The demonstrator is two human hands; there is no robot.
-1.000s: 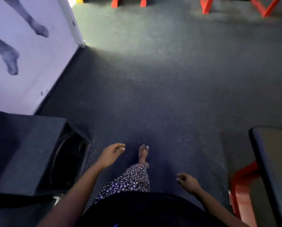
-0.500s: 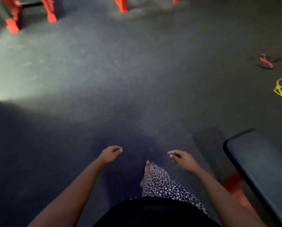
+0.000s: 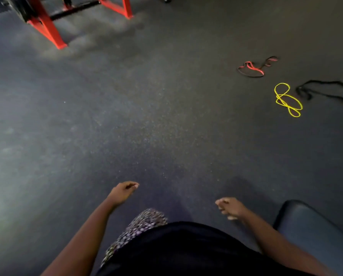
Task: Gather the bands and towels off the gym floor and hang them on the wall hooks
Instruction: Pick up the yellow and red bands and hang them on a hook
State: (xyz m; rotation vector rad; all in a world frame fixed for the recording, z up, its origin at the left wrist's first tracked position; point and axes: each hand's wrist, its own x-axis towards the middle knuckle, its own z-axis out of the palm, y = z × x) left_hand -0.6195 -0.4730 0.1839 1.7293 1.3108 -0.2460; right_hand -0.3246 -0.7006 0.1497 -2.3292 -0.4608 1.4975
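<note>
yellow band (image 3: pixel 287 100), red band (image 3: pixel 252 69), speckled floor (image 3: pixel 127 116)

The floor (image 3: pixel 146 116) is dark speckled rubber matting, paler where light falls on the left. Three bands lie loose on it at the right, none touching. A red-and-black band (image 3: pixel 255 68) lies farthest off, a yellow band (image 3: pixel 280 96) lies coiled in loops nearer, and a black band (image 3: pixel 323 82) just beside the yellow one trails towards the right edge. A red steel frame (image 3: pixel 53 34) stands at the top left.
</note>
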